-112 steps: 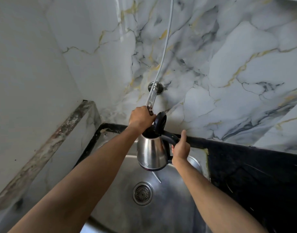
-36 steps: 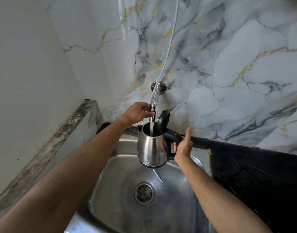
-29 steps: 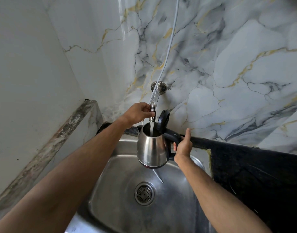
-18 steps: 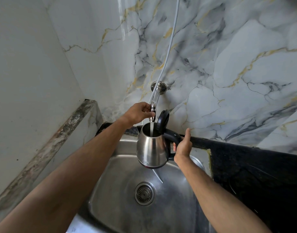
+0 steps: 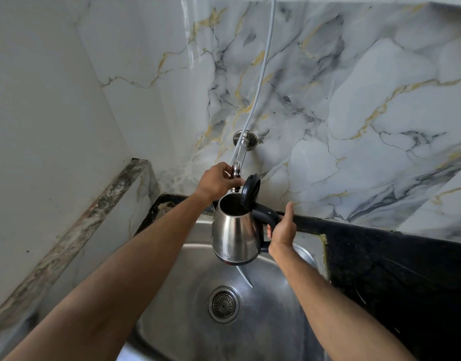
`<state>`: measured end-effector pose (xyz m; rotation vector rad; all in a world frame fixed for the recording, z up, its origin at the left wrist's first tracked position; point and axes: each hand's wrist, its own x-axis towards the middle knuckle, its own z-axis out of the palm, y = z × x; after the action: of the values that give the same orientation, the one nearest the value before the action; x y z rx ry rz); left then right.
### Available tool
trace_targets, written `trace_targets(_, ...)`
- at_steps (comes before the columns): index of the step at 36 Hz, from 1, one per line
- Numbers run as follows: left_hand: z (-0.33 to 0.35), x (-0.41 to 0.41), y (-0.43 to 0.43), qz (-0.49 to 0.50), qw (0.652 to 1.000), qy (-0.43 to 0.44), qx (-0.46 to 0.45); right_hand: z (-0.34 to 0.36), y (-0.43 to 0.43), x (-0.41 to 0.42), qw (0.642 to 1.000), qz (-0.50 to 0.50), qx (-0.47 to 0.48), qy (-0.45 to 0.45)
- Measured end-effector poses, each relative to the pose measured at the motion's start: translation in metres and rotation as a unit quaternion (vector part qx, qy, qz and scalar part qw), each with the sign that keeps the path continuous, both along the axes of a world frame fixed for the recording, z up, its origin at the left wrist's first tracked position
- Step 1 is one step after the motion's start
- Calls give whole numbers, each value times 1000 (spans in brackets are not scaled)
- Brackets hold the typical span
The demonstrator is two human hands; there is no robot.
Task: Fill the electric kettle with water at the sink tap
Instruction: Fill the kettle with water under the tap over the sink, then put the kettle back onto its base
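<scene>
A: Item, electric kettle [image 5: 235,231]: where was it held?
B: Over the sink [image 5: 306,255], axis upright, spout at nine o'clock, handle at three, under the tap [image 5: 236,175].
A: Finish, markings?
B: Brushed steel, black lid [image 5: 250,192] raised; small badge, unreadable.
A: Grips?
B: Right hand [image 5: 282,229] clenched around the handle; left hand [image 5: 217,181] pinched the tap.

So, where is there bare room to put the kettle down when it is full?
The black counter, right of the sink and below the marble wall, is bare. The sink floor around the drain is also free. Under the tap it is crowded: left hand, kettle, right hand.
</scene>
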<state>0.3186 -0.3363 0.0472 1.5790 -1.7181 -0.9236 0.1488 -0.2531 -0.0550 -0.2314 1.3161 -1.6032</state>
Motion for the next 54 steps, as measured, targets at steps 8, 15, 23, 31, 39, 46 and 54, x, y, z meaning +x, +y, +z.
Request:
trace_targets(8,10,-12,35,-62,954,-56,-287,-3,20,-18,1000,2,12,13)
trace_targets(15,17,-30,76,-271,886,-158,-341,6,53,-50,999,-30,14,21)
trace_targets(23,-27,-55,123,-211,950,-90,-212,13,98,-101,998,-51,17,11)
trace_targets(31,-31,-109,167,-209,958,-107,-164,26,138,-150,997,-64,19,26)
trace_targets(39,-3,-166,207,-244,946,-148,-151,44,169,-201,997,-69,13,22)
trace_targets(46,-2,-217,239,-227,966,25,-121,56,204,-261,996,-76,-32,28)
trace_targets(54,-15,-271,268,-87,921,268,269,55,243,-340,994,-72,-76,39)
